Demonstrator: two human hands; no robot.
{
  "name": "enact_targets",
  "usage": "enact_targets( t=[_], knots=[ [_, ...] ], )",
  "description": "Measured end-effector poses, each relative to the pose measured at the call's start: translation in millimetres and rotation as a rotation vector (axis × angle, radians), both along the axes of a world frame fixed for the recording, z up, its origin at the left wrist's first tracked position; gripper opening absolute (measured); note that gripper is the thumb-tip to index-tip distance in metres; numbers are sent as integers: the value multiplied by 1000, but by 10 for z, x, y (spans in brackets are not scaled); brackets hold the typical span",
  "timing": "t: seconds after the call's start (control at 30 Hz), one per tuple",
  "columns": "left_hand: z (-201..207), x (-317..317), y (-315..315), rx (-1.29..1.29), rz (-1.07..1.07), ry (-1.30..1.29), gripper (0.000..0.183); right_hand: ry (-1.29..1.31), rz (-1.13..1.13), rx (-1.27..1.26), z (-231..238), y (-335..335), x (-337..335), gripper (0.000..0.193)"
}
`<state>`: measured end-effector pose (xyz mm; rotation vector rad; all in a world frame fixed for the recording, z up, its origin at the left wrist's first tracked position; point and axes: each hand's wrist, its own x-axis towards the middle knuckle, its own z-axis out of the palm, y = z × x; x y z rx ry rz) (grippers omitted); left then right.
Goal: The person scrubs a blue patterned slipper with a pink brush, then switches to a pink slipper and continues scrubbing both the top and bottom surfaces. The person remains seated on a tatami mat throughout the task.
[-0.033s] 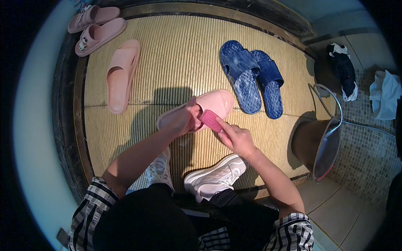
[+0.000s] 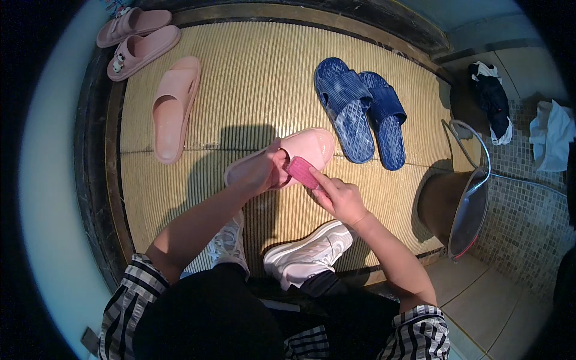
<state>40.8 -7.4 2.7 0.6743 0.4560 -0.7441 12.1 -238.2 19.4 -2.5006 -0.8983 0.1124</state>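
Observation:
My left hand (image 2: pixel 268 170) is closed on a pale pink slipper (image 2: pixel 315 146), its fingers at the opening under the strap. The slipper's toe points up and to the right. In my right hand (image 2: pixel 341 198) is a small, darker pink scrub brush (image 2: pixel 303 172), pinched between thumb and fingers. The brush lies against the near side of the slipper's strap, close to my left fingers. Its underside is hidden. A matching pink slipper (image 2: pixel 174 114) rests on the ribbed yellowish floor (image 2: pixel 240 78) to the left.
Two wet-looking blue slippers (image 2: pixel 354 129) (image 2: pixel 390 138) overlap on the right. Another pink pair (image 2: pixel 143 53) stands at the far left corner. A dark bucket (image 2: pixel 447 201) with a hose (image 2: pixel 487 156) tilts at the right. Dark cloth (image 2: pixel 492 99) and white cloth (image 2: pixel 549 137) lie beyond. My shoes (image 2: pixel 309 252) are below.

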Motion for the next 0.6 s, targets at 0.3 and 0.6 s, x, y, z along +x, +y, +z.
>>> enact_targets(
  t=[0.3, 0.6],
  knots=[
    [-458, -19, 25, -86, -33, -7, 53, 154, -123, 45, 4, 98, 11, 54],
    [-770, -67, 121, -351, -63, -108, 52, 103, -232, -6, -74, 82, 132, 51]
  ],
)
